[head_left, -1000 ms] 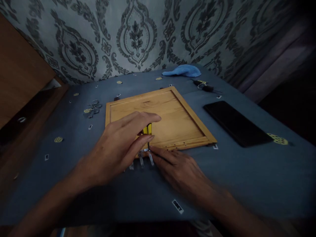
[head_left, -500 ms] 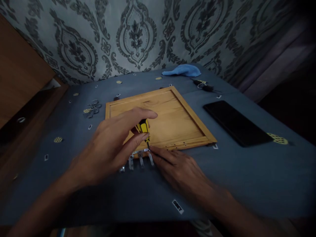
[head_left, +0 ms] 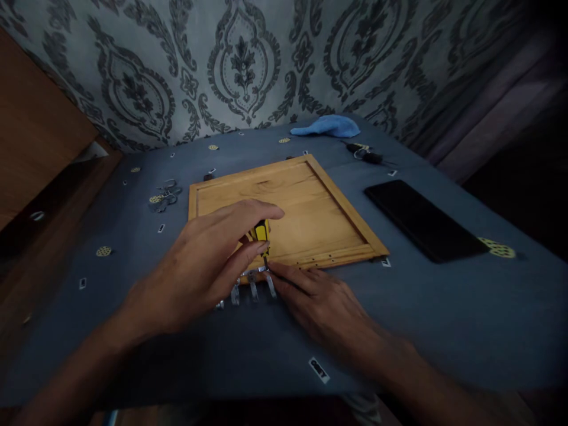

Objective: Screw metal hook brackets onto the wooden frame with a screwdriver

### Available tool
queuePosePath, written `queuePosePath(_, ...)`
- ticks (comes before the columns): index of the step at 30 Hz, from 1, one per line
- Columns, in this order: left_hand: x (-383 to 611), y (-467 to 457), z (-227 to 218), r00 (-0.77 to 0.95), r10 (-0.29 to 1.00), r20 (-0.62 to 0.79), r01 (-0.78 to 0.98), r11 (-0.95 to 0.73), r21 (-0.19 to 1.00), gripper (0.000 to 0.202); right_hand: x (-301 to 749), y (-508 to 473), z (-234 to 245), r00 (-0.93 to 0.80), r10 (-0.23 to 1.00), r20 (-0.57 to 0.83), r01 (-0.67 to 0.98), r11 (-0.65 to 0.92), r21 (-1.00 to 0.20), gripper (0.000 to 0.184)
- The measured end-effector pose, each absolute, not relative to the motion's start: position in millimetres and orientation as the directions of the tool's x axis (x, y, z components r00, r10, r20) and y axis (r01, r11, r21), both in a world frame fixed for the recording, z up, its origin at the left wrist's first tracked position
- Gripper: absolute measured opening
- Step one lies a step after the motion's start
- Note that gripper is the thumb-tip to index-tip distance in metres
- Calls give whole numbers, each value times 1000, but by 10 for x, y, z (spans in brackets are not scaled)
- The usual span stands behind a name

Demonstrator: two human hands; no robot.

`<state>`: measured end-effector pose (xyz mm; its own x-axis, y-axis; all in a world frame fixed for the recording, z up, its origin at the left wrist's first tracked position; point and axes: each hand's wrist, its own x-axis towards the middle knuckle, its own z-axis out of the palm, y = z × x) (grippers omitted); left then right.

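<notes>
My left hand is closed around a small screwdriver with a yellow and black handle, held upright. Its tip meets the right end of a metal hook rail, whose several hooks hang over the front edge of a framed wooden board. The index finger of that hand stretches past the top of the handle. Fingertips of my right hand pinch the rail's end beside the screwdriver tip; its fingers are held close together. Small dark holes run along the board's front strip, to the right of the rail.
On the dark blue patterned cloth, a black phone lies right of the board. Behind are a blue rag and a small dark item with a ring. Loose metal hooks lie left. Wooden furniture borders the left side.
My left hand and the screwdriver have shifted very slightly, with the handle a little lower and more upright. My right hand stays at the rail's end.
</notes>
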<state>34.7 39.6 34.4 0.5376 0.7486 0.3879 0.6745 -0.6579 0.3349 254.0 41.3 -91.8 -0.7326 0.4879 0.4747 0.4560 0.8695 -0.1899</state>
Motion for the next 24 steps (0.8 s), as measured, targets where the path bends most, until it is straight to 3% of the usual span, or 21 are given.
queuePosePath(7, 378, 424, 277, 514, 707, 487, 700, -673, 239, 28, 2542, 403, -913, -733, 505, 456, 467, 861, -203, 45)
queuePosePath(17, 361, 417, 338, 497, 752, 433, 660, -651, 374, 30, 2540, 407, -909, -730, 502, 463, 468, 862, -196, 46)
queuePosePath(24, 400, 417, 274, 496, 725, 478, 718, -652, 245, 28, 2536, 406, -915, -737, 507, 447, 482, 858, -179, 45)
